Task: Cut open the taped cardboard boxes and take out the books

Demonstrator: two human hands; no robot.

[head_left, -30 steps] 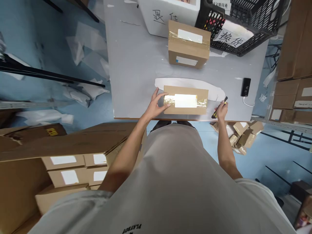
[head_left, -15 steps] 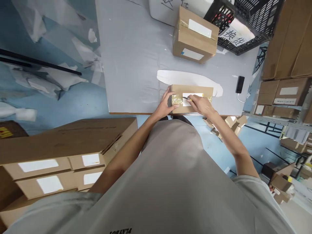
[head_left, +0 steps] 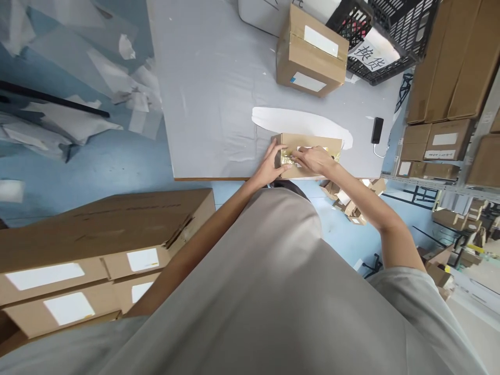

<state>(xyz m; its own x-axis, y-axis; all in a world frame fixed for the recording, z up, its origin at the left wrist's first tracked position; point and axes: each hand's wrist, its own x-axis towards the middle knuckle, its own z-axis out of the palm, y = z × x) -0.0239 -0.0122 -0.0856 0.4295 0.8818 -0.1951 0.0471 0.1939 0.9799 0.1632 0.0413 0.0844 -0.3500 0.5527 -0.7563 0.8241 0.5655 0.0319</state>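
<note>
A small cardboard box (head_left: 312, 140) lies near the front edge of the table, with a white label and shiny clear tape on its upper face. My left hand (head_left: 269, 162) grips the box's left end, thumb on the near side and fingers at the far side. Over the label, my right hand (head_left: 314, 159) is closed around a slim utility knife (head_left: 292, 157), mostly hidden by the fingers, with its tip over the tape at the left. Behind the box lies a long white sheet (head_left: 300, 121), flat on the grey table (head_left: 211, 104).
A larger taped carton (head_left: 310, 54) stands farther back, beside a black plastic crate (head_left: 385, 39) with a handwritten sign. A phone (head_left: 377, 130) on a cable lies at the right. Large cartons (head_left: 97, 224) stand at lower left; shelves of boxes (head_left: 441, 140) line the right.
My right hand has moved left along the box with the utility knife, closer to my left hand. My left hand keeps its hold. The view has shifted slightly.
</note>
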